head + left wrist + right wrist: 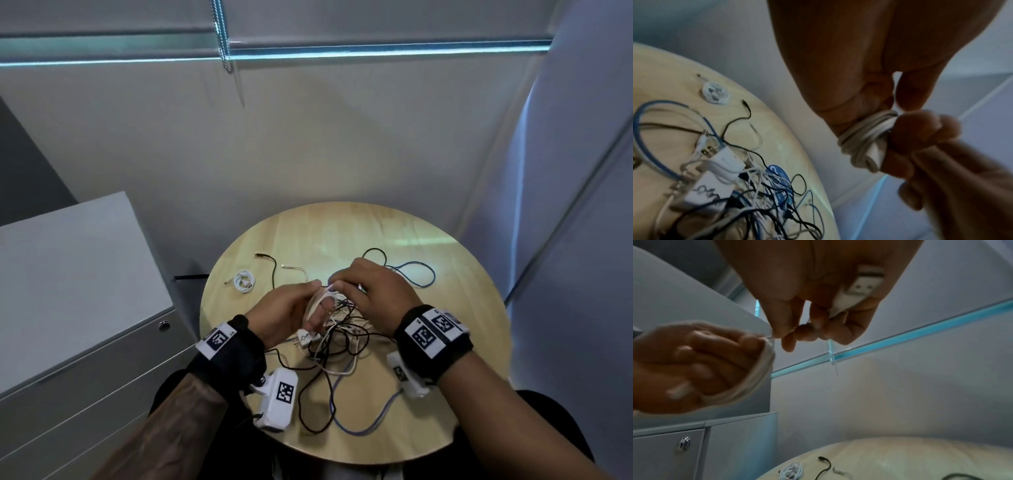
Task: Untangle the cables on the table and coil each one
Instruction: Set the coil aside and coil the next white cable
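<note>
A white cable coil (pixel 317 301) is wound round the fingers of my left hand (pixel 301 306), which holds it just above the table. My right hand (pixel 342 286) pinches the same cable's loose end at the top of the coil. In the right wrist view the white USB plug (pixel 859 287) lies against the palm of the right hand (pixel 793 334), beside the left hand (pixel 705 356) and its coil (pixel 760 369). The left wrist view shows the coil (pixel 863 138) between both hands. A tangle of black, white and blue cables (pixel 342 337) lies under the hands.
On the round wooden table (pixel 342 226), a coiled white cable (pixel 244 281) lies far left, by a loose black cable (pixel 272 267). A blue loop (pixel 419 274) lies far right. White adapters (pixel 725 160) sit in the tangle. A grey cabinet (pixel 78 274) stands left.
</note>
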A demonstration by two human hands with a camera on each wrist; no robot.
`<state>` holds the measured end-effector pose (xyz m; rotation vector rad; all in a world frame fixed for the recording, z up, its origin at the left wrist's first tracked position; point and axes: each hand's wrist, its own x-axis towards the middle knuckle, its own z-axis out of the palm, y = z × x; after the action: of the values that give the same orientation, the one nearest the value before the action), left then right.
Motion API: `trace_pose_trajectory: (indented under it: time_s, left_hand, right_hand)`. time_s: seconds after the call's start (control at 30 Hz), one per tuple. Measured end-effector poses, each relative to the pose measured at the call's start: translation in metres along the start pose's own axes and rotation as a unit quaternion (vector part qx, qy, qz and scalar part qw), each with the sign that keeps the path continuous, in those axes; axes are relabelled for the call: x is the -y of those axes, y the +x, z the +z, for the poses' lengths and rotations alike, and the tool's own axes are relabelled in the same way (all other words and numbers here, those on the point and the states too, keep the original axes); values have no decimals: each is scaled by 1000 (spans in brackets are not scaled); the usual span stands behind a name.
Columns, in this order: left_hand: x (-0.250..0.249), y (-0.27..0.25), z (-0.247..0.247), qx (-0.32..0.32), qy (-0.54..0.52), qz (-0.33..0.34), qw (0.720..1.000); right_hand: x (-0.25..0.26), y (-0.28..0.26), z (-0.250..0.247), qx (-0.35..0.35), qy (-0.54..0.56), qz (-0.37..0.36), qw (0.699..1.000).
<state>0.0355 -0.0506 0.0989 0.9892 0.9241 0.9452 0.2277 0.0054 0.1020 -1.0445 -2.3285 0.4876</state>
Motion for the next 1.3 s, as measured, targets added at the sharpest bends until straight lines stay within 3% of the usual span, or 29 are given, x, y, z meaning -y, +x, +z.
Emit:
trace_pose_trajectory:
  time_s: [0.23,0.37,0.53,0.67,0.87,0.93,1.1,1.3]
  left_hand:
    - [8,-1,3,-43,-108,-9,993]
    - [14,-2,10,-64,-123,-17,990]
    - [19,2,14,-25,-142,5,990]
    - [15,5,13,-1,-99,19,995]
    - [7,8,17,-62,-82,-14,995]
    - [9,8,19,-60,-95,-17,993]
    - [11,7,19,18,-105,2,994]
    - [12,12,18,-4,5,29,1000]
  right_hand:
    - [8,-17,19,71,228,51,970]
    - [1,-21,22,85,246,71,963]
    - [-1,-20,22,71,300,101,946]
    - [-1,-19,22,69,307,91,945]
    - [-6,-23,21,54,290,82,952]
    - [-5,-23,20,64,318,94,941]
    - [3,-21,11,82,437,111,889]
    - [-2,-21,7,75,368,97,922]
